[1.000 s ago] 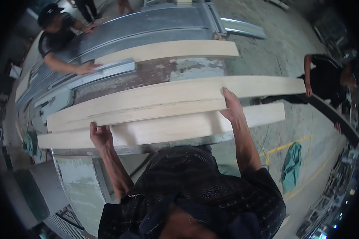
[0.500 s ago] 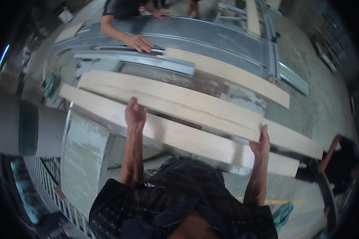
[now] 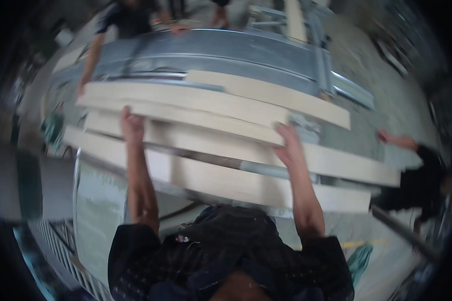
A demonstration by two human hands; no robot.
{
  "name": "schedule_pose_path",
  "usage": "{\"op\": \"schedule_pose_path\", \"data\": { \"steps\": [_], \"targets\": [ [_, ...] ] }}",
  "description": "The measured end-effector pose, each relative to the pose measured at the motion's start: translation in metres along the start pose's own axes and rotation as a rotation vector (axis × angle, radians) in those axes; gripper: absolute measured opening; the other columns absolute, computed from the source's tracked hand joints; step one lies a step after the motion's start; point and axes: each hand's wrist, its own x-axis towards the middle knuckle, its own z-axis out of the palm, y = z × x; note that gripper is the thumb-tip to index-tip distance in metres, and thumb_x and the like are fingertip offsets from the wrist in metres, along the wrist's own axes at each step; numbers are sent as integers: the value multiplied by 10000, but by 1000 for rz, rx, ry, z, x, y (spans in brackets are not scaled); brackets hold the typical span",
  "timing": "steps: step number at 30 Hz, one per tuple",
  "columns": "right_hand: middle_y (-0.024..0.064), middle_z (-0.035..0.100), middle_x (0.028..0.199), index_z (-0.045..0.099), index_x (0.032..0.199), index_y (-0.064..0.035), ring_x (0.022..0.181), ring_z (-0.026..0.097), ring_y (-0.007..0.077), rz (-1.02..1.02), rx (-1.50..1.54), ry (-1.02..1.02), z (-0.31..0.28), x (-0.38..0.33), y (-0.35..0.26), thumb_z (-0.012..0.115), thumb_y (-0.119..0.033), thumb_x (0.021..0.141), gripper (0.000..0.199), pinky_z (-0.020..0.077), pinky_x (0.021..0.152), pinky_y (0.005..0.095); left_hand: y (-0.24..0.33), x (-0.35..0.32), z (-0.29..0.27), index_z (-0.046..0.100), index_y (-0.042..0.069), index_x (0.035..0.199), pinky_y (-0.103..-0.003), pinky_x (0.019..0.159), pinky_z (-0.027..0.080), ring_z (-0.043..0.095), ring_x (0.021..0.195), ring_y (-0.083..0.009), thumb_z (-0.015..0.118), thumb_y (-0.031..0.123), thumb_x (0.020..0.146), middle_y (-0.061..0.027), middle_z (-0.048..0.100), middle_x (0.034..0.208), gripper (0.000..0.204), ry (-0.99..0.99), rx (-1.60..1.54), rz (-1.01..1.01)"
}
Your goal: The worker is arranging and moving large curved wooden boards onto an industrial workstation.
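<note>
Pale wooden planks [image 3: 186, 135] lie side by side across a grey metal worktop [image 3: 226, 55], and the person's two arms reach up from the lower edge to them. On the left, the left hand [image 3: 131, 123] rests on a middle plank near its left end; its fingers curl over the far edge, gripping the wood. A green rag or tool [image 3: 52, 128], too blurred to tell which, sits just beside the planks' left ends. At the far side a co-worker's hand [image 3: 81, 89] touches the left end of the farthest long plank [image 3: 181, 98]. Moving right, the right hand [image 3: 289, 145] lies on the same middle plank, fingers spread flat and hooked on its upper edge, close to a worn patch of the worktop. The nearest plank [image 3: 236, 183] lies loose under both forearms. At the far right another person [image 3: 422, 175] bends near the plank ends. Judging by the uneven ends and gaps, the planks are laid out but not yet squared together.
</note>
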Motion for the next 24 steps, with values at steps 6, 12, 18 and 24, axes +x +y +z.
{"op": "schedule_pose_path", "data": {
  "steps": [6,12,18,24],
  "targets": [
    [79,525,1439,375,1533,-154,1344,524,319,76,104,-124,63,32,10,660,-131,978,624,528,1023,666,14,24,56,493,-22,1450,-497,1144,483,515,1396,-336,484,201,1102,-212,517,1499,414,-94,19,171],
    [170,605,1301,431,1429,-18,1131,682,302,34,165,-201,142,76,30,672,-135,975,527,658,824,530,-17,-30,137,338,-62,1539,-523,1258,344,381,1506,-347,405,285,1136,-217,381,1617,536,-288,140,81],
    [230,677,1236,426,1442,25,1033,741,312,43,152,-501,176,49,52,652,-148,1008,519,648,843,426,-32,-79,174,228,-118,1577,-545,1283,287,265,1554,-419,364,271,1138,-310,238,1664,602,-389,222,71],
    [128,761,956,698,1141,-1,873,735,203,-251,-701,-677,69,-72,85,700,-154,957,240,581,782,352,-20,-121,116,265,-91,1588,-553,1234,355,369,1503,-439,366,302,1140,-329,322,1625,604,-443,455,114]
  ]
}}
